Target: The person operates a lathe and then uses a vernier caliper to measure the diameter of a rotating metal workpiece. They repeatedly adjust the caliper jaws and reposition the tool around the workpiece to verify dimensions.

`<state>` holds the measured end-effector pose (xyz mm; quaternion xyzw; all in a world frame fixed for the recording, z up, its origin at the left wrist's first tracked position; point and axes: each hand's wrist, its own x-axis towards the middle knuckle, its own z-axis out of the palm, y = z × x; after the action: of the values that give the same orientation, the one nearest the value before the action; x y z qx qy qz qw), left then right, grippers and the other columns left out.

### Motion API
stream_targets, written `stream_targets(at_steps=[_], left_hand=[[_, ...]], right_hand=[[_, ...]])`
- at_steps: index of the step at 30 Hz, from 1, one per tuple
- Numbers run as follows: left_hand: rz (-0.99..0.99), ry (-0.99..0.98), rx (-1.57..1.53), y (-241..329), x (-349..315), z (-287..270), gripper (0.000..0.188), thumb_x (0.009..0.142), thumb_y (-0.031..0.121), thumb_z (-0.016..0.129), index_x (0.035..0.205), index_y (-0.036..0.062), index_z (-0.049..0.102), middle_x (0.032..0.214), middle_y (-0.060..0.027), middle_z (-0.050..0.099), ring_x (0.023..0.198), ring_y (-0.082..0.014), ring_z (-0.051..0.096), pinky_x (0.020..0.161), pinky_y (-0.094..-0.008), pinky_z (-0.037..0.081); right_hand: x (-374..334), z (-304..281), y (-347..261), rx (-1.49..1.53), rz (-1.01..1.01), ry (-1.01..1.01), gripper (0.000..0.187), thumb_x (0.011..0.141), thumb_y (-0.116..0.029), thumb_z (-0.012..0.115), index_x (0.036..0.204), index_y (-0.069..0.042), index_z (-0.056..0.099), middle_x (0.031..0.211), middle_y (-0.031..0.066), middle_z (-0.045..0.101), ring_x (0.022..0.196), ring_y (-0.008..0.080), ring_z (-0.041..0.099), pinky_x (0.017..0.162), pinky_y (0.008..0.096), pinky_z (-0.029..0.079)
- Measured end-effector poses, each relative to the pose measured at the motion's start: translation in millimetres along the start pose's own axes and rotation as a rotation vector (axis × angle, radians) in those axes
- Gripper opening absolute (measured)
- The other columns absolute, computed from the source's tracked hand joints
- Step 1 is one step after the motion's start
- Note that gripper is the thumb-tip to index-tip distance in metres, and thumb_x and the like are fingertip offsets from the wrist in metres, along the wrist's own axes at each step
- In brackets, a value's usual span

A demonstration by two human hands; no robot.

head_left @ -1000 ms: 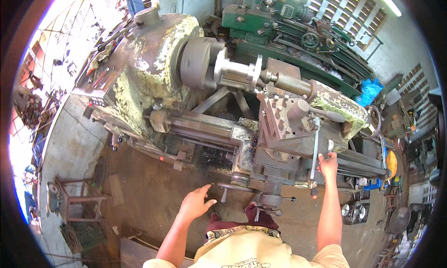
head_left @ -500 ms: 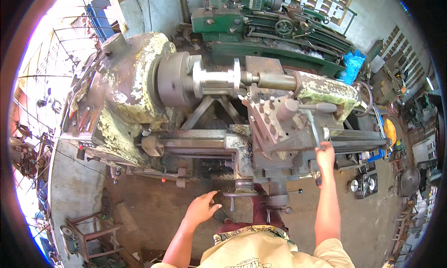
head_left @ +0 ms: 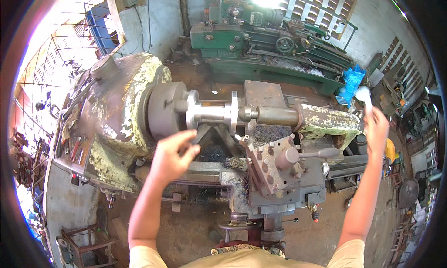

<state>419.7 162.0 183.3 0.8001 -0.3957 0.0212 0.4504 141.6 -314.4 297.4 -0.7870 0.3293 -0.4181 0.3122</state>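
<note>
My left hand (head_left: 173,157) is raised in front of the lathe chuck (head_left: 165,110), fingers apart, holding nothing; it overlaps the chuck's lower edge, and I cannot tell the gap. A shiny spool-shaped metal workpiece (head_left: 212,112) sits between the chuck and the tailstock centre (head_left: 249,113). The chuck jaws look smeared, as if turning. At the far right my right hand (head_left: 376,126) is closed round a pale long-handled tool (head_left: 364,97) with a wide, rounded upper end, too blurred to name. Between my arms stands the square tool post (head_left: 279,163) with its clamping lever (head_left: 321,153).
The headstock (head_left: 116,105), with peeling paint, fills the left. Behind the tailstock (head_left: 328,121) stands a green lathe (head_left: 274,49) and a blue plastic bag (head_left: 352,82). A handwheel (head_left: 237,226) and a red-tipped lever (head_left: 315,216) jut out near my body.
My left hand has risen from beside the handwheel toward the chuck. My right hand has lifted the pale tool away from beside the tool post, up and rightward. The view has shifted.
</note>
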Motion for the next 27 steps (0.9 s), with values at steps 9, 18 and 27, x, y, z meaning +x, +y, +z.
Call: stream_targets(at_steps=[9,18,27], left_hand=[[0.057,-0.355,-0.179,2,274,24,0.05,0.095,0.024,0.073,0.139,0.0053,0.057,0.103,-0.0037,0.069,0.083,-0.0103,0.062,0.073,-0.0267,0.052],[0.093,-0.894,-0.429,-24,297,45,0.07,0.088,0.01,0.076,0.149,-0.0006,0.044,0.11,-0.0135,0.071,0.093,-0.0133,0.067,0.081,-0.0277,0.057],[-0.008,-0.657,-0.136,-20,274,63,0.045,0.089,0.003,0.071,0.131,-0.0003,0.058,0.082,-0.0049,0.07,0.065,-0.0085,0.068,0.058,-0.0222,0.055]], right_hand=[[56,259,-96,-0.156,-0.633,-0.28,0.041,0.086,-0.046,0.078,0.091,-0.006,0.073,0.086,0.0165,0.073,0.079,0.0339,0.072,0.071,0.0409,0.056],[46,307,-57,-0.209,-1.062,-0.439,0.031,0.079,-0.018,0.085,0.099,-0.001,0.068,0.08,0.0138,0.065,0.073,0.0349,0.066,0.065,0.0409,0.053],[42,317,-55,-0.286,-1.161,-0.486,0.028,0.077,-0.012,0.085,0.096,0.0,0.069,0.08,0.0134,0.065,0.072,0.0323,0.067,0.064,0.0385,0.054]])
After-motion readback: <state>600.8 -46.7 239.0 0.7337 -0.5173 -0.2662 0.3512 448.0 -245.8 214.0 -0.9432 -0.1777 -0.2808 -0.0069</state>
